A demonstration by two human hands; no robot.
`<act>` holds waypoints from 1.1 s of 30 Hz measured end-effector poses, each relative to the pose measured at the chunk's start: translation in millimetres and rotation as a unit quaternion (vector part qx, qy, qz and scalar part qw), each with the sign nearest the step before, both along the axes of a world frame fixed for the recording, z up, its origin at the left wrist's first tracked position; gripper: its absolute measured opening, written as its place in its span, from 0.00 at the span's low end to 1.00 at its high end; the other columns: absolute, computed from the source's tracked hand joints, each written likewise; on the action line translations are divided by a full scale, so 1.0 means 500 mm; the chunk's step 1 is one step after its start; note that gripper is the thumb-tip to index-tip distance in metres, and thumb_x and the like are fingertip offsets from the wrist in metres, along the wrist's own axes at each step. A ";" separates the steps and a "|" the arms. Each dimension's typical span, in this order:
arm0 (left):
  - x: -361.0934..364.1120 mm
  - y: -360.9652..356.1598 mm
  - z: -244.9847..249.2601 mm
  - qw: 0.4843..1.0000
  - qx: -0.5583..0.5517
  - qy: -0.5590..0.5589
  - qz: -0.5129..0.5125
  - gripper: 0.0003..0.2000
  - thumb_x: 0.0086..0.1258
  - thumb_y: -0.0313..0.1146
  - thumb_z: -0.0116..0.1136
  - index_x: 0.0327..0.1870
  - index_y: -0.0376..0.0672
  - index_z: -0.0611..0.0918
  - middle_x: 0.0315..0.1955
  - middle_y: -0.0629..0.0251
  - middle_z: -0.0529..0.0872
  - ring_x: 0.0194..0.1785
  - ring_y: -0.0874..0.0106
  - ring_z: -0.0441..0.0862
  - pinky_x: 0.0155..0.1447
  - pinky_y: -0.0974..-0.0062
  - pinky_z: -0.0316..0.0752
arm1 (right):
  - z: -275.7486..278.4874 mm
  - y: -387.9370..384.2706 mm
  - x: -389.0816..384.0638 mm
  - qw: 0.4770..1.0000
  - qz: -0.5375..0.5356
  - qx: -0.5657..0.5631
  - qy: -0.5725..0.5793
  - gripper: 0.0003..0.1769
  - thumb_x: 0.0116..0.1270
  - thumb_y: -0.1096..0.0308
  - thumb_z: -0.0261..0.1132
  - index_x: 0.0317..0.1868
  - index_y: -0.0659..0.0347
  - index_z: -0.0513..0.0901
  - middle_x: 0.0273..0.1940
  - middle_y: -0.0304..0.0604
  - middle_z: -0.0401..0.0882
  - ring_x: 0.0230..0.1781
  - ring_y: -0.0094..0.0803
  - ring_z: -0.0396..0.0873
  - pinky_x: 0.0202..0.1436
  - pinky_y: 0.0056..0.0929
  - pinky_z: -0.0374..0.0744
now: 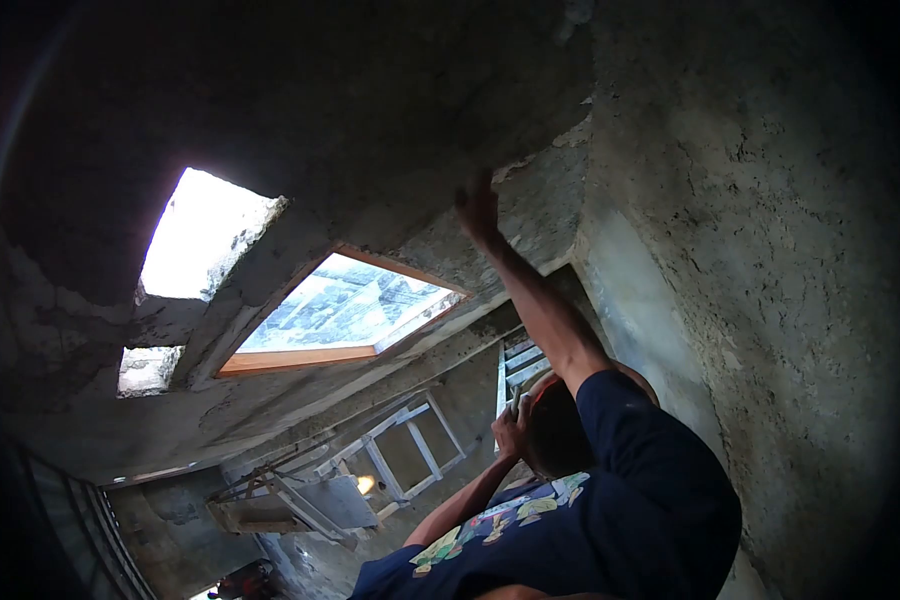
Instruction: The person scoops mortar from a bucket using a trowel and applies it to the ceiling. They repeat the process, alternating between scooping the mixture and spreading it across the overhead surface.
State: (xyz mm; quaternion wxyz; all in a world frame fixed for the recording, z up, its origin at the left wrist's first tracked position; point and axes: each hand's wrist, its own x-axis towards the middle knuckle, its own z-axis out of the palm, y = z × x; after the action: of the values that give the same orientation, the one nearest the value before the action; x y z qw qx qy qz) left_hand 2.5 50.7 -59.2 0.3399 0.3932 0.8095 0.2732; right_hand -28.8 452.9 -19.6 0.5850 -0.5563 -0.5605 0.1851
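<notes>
Neither my left hand nor my right hand can be made out in the head view. Close in front of me is another person in a dark blue printed T-shirt [660,490]. One arm of that person reaches up, and its raised hand [478,208] is blurred against the rough plaster. The person's other hand [511,436] is bent up beside the dark-haired head [558,432], with a small dark object at its fingers. A thin sliver of bare skin [540,594] crosses the bottom edge.
A wood-framed window [300,355] and bright openings [195,235] pierce the dark wall. Rough plaster [770,250] rises at the right. Pale wooden frames [407,447] and a ladder-like rack [522,362] stand beyond the person. Dark bars [85,525] line the lower left.
</notes>
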 end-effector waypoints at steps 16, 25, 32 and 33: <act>0.005 0.013 0.019 1.000 0.001 -0.005 0.018 0.22 0.64 0.49 0.55 0.27 0.33 0.79 0.19 0.44 0.76 0.25 0.48 0.77 0.29 0.61 0.68 | 0.009 0.005 -0.004 0.996 0.072 -0.056 0.022 0.30 0.60 0.69 0.59 0.60 0.69 0.58 0.50 0.70 0.69 0.52 0.61 0.69 0.50 0.48 0.73; -0.001 0.003 -0.002 1.000 -0.006 0.022 0.002 0.22 0.64 0.49 0.55 0.28 0.33 0.79 0.20 0.43 0.77 0.26 0.47 0.77 0.28 0.60 0.68 | 0.074 -0.032 0.109 0.999 0.025 0.018 0.040 0.29 0.58 0.68 0.62 0.58 0.65 0.61 0.44 0.65 0.75 0.43 0.61 0.75 0.41 0.48 0.78; 0.002 0.007 0.015 1.000 -0.012 -0.004 0.007 0.21 0.65 0.50 0.54 0.30 0.34 0.80 0.22 0.42 0.78 0.30 0.47 0.78 0.30 0.59 0.69 | 0.015 0.111 0.138 0.998 -0.011 -0.060 -0.028 0.32 0.57 0.65 0.63 0.59 0.68 0.61 0.44 0.67 0.74 0.45 0.61 0.75 0.46 0.50 0.76; 0.002 0.007 0.013 1.000 -0.017 0.003 -0.001 0.21 0.65 0.50 0.54 0.31 0.35 0.80 0.23 0.43 0.78 0.30 0.47 0.78 0.30 0.59 0.69 | 0.009 0.091 0.141 0.983 -0.002 -0.181 0.008 0.32 0.57 0.65 0.62 0.59 0.69 0.60 0.46 0.68 0.74 0.46 0.61 0.74 0.48 0.50 0.75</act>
State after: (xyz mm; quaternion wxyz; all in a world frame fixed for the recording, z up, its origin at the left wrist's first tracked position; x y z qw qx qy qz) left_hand 3.3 54.0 -52.7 0.3444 0.3890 0.8147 0.2577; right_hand 41.5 498.2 -15.4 0.4790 -0.6531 -0.5119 0.2865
